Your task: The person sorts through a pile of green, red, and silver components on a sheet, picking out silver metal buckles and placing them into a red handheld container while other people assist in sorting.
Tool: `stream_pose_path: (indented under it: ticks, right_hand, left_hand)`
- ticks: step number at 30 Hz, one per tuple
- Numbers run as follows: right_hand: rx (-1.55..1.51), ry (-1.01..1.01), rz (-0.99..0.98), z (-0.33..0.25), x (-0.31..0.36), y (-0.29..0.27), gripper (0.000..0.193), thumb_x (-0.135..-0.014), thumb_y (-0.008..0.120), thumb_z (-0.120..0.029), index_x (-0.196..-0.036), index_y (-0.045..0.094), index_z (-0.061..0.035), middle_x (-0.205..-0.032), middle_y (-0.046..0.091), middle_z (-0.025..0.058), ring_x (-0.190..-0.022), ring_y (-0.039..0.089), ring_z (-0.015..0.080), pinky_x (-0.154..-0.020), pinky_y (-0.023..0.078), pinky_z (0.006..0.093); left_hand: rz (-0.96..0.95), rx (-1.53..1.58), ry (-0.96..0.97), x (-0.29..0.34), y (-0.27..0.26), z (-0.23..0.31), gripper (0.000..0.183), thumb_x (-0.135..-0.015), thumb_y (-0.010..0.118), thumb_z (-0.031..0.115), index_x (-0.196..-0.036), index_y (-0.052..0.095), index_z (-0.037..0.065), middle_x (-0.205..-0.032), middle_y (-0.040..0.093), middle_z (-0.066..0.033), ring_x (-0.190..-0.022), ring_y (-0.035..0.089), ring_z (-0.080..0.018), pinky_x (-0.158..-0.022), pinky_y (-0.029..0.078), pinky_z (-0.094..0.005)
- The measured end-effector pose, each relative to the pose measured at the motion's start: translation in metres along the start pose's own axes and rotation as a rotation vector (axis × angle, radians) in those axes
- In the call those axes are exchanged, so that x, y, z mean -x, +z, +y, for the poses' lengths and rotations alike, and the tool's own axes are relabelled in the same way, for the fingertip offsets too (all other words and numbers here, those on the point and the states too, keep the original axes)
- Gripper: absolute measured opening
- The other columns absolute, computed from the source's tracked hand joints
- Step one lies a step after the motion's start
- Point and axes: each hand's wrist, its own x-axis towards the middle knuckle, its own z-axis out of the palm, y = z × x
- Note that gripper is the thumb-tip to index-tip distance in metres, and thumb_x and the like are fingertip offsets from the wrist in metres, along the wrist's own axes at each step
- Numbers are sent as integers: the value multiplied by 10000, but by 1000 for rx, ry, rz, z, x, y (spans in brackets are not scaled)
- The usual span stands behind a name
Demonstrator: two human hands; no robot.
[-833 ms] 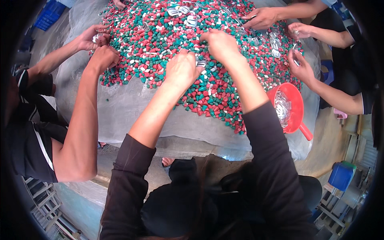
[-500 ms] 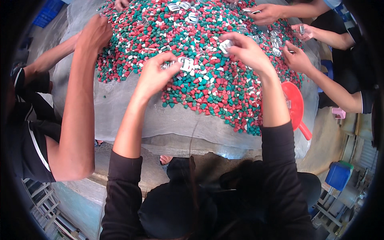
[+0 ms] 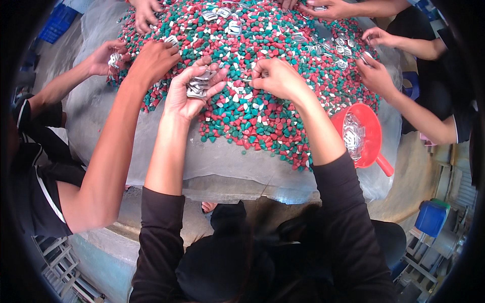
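Note:
In my left hand [image 3: 188, 91], turned palm up with the fingers curled, lies a small stack of silvery metal buckles [image 3: 200, 85]. My right hand [image 3: 278, 80] is just to its right, thumb and fingers pinched on a thin silvery piece that looks like a metal buckle seen edge-on. Beneath both hands spreads a heap of small red, green and white cone-shaped tumbling stones [image 3: 252, 113]. More metal buckles [image 3: 234, 27] lie loose on the heap, at the far middle and toward the right.
A red plastic scoop [image 3: 373, 132] holding metal buckles stands right of my right forearm. Co-workers' hands reach in from the left [image 3: 154, 63], the far side [image 3: 145, 14] and the right [image 3: 376, 73]. A grey sheet [image 3: 151, 151] lies under the stones.
My right hand has moved left and slightly down, close to my left hand. My left hand has turned palm up, showing its buckles. The left neighbour's hand has come down onto the heap.

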Motion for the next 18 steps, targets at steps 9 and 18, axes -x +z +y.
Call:
stream_pose_path:
  ticks: [9,18]
  right_hand:
    - [-1550,-21,104,57,-30,-48,294,-861,554,-159,-1093,482,7,-1000,580,128,-818,606,186,-595,501,244]
    - [224,-76,592,6,-174,-48,284,-777,530,-59,-1017,631,-173,-946,646,125,-914,608,294,-807,479,383]
  left_hand:
    - [383,-889,409,-39,17,13,227,-744,553,-17,-970,561,-3,-887,619,-136,-823,639,-213,-627,541,-283]
    - [597,-1956,789,-133,29,64,455,-684,562,136,-1135,600,92,-940,646,-198,-876,632,-297,-802,480,-352]
